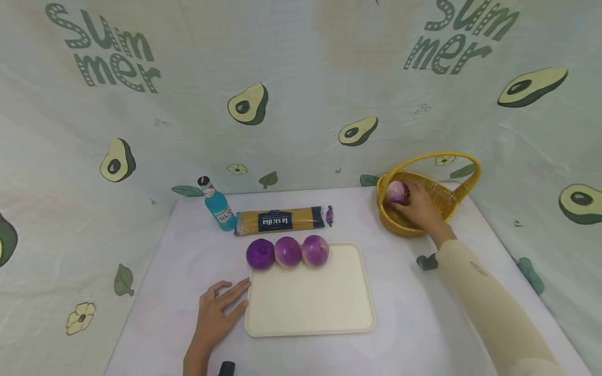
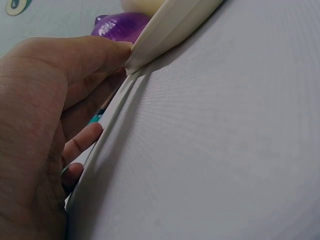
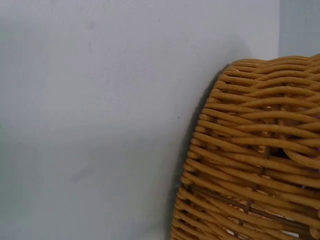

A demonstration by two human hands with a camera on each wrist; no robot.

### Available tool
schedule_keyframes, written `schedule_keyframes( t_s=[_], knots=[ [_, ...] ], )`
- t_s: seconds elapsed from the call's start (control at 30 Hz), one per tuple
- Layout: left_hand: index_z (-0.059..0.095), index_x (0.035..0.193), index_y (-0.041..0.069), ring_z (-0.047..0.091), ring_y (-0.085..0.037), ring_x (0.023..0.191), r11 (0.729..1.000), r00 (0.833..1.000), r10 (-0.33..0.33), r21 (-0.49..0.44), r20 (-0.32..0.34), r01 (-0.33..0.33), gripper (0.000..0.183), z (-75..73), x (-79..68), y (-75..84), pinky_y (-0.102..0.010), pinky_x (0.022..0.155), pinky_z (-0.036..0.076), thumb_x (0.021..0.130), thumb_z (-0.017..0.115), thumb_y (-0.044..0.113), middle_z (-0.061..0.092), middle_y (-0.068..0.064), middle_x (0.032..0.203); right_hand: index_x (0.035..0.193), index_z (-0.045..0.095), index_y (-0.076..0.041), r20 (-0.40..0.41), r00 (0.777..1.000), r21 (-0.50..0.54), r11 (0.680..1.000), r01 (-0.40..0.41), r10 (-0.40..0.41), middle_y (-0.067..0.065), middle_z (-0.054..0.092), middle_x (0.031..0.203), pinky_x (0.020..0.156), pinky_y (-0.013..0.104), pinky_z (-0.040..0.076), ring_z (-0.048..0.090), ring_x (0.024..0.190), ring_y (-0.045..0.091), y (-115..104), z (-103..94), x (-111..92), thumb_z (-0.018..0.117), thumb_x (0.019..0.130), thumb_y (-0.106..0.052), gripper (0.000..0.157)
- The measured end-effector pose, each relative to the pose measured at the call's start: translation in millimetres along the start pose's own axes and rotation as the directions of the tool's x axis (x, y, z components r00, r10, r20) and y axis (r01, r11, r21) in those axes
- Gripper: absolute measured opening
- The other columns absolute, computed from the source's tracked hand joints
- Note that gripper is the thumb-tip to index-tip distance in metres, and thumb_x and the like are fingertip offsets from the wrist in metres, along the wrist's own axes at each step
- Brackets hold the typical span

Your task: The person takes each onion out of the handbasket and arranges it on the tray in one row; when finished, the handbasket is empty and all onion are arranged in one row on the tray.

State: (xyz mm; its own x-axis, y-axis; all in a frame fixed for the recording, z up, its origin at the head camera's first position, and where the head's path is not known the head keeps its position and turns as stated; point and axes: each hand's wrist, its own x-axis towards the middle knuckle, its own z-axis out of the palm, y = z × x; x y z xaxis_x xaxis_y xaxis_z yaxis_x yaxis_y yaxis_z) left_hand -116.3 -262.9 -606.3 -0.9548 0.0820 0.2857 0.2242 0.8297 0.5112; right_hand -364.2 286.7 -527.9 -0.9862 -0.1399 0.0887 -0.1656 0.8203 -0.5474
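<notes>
My right hand (image 1: 418, 206) reaches into the yellow wicker basket (image 1: 392, 224), thumb and fingers curled round a round purple-and-white vegetable (image 1: 396, 192). The right wrist view shows mostly the basket's woven side (image 3: 250, 150), and that hand is out of sight there. At the left edge of a cream tray (image 1: 310, 303), my left hand (image 1: 216, 313) touches the rim with extended fingertips. Along the tray's far side sit a dark purple round vegetable (image 1: 260, 254) and two lighter purple ones (image 1: 288, 251), side by side in a row.
Behind the tray lies a pack of spaghetti (image 1: 282, 220), with a small purple wrapped candy (image 1: 330, 215) at its right end. A blue bottle (image 1: 220, 209) with a black cap is left of the pack. A patterned cloth (image 1: 301, 156) hangs behind the table.
</notes>
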Motion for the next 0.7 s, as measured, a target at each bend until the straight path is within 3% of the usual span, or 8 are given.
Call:
schedule_keyframes(
  t_s=[0.47, 0.7],
  knots=[
    [0.065, 0.132, 0.037, 0.042, -0.019, 0.127, 0.999, 0.999, -0.037, -0.010, 0.016, 0.037, 0.046, -1.0, -1.3, -3.9, -0.055, 0.101, 0.026, 0.088, 0.076, 0.040, 0.061, 0.018, 0.135, 0.148, 0.032, 0.009, -0.003, 1.000, -0.034, 0.999, 0.011, -0.011, 0.033, 0.029, 0.148, 0.111, 0.065, 0.026, 0.029, 0.136, 0.051, -10.3, -18.6, -17.3, 0.078, 0.089, -0.020, 0.080],
    [0.065, 0.133, 0.039, 0.043, -0.018, 0.126, 1.000, 1.000, -0.023, -0.008, 0.014, 0.023, 0.045, 0.8, -2.9, -3.2, -0.056, 0.101, 0.026, 0.089, 0.075, 0.043, 0.060, 0.021, 0.135, 0.148, 0.033, 0.009, -0.017, 1.000, -0.055, 0.998, 0.012, -0.013, 0.033, 0.030, 0.148, 0.110, 0.065, 0.026, 0.030, 0.136, 0.051, -12.2, -25.8, -27.8, 0.077, 0.090, -0.021, 0.079]
  ],
)
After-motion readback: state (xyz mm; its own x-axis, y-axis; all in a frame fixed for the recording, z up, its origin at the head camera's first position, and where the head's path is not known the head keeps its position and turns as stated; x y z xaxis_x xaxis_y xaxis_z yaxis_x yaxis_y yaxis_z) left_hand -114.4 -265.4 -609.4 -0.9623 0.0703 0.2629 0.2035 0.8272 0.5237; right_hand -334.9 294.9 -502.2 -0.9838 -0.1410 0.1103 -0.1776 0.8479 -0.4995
